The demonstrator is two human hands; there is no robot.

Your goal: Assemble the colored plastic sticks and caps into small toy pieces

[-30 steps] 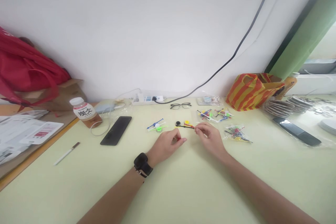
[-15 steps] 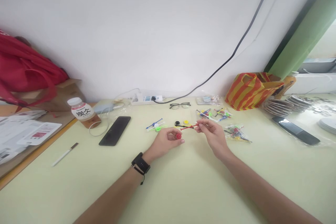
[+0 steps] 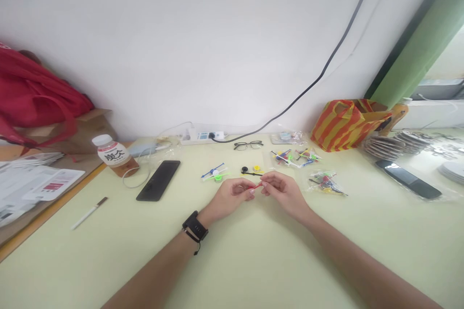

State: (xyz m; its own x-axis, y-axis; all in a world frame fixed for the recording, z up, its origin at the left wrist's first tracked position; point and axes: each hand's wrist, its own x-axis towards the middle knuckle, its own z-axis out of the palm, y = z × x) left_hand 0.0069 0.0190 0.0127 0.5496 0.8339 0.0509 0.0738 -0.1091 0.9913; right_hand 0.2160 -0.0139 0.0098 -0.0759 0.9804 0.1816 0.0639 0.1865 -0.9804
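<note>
My left hand is closed in a pinch on a small red round piece, now mostly hidden by the fingers. Between the two hands shows a short stretch of a thin red plastic stick, pinched by the fingers of my right hand. The stick's left end meets the left fingertips; whether it sits inside the round piece is hidden. Just beyond the hands lie a black stick with a round end and a yellow round piece. Blue, white and green stick parts lie behind my left hand.
Bagged coloured parts lie right of my hands, more behind. Glasses and a power strip are by the wall. Left are a phone, bottle and pen; right, a striped bag and another phone.
My right hand has moved left and slightly down, bringing the red stick to the red round piece in my left hand. The left hand has barely moved.
</note>
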